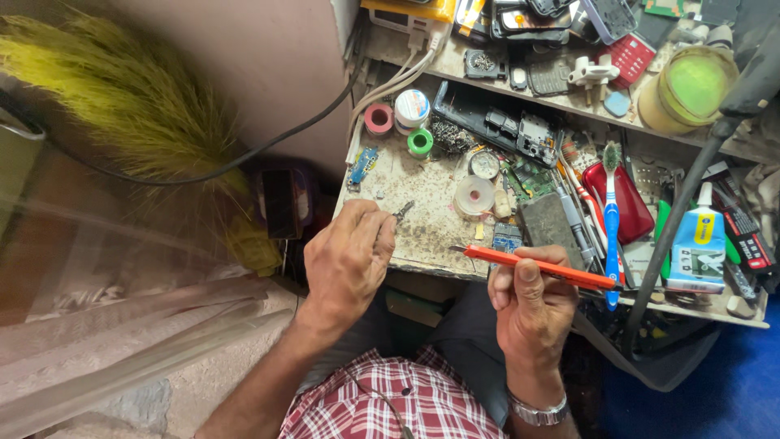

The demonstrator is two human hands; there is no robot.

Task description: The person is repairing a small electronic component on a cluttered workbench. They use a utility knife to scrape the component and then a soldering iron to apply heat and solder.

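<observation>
the left hand (349, 256) is hovering over the near edge of a stained bench (422, 223), fingers curled together and pinching a small dark metal part (404, 210) that is sticking out past the fingertips. the right hand (532, 305) is closed on an orange tool (540, 267), thumb on top, and the tool is lying almost level, its thin metal tip (457, 249) pointing left toward the other hand, well short of the part. just behind the tool a small blue circuit board (507, 236) is lying on the bench. a blue toothbrush (611, 223) is resting on a red phone case (630, 203) to the right. tape rolls (396, 114) are sitting at the back. a watch (538, 413) is showing on the right wrist.
</observation>
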